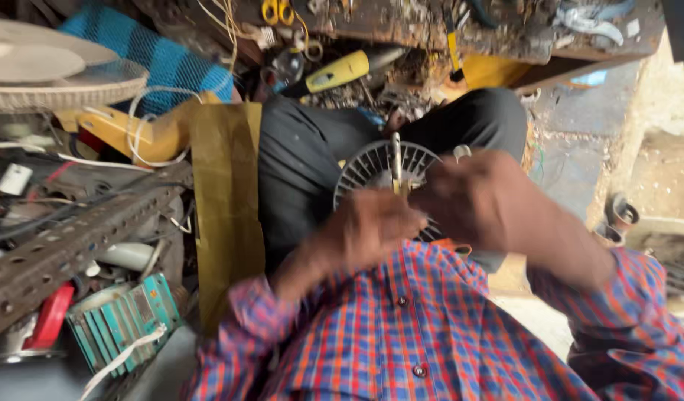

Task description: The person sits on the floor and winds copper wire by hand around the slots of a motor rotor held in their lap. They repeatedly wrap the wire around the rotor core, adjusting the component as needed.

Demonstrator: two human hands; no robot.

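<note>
From the head camera we look down over a plaid shirt (401,334) at both hands, which meet in front of a round white finned housing (372,167) that rests on the person's lap, against dark trousers (305,163). The picture is blurred by motion, so fine detail of the fingers is lost.

We see the left hand (375,230) low and just in front of the housing, covering its lower edge; its fingers curl in toward the part, but we cannot tell whether they grip it or only press against it. The right hand (483,197) sits to the right of the housing and overlaps its right rim, fingers bent and closed toward the middle, where a thin metal shaft (395,160) stands upright out of the hub. Whether the right hand pinches something small there we cannot tell. The top and upper left of the housing show clear above both hands.

To the left we see a perforated metal angle bar (67,249), a teal finned block (123,319) and a yellow sheet (223,215) hanging beside the knee. Beyond the knees, a yellow-handled tool (342,70) lies at the worktop (431,30) edge among clutter.
</note>
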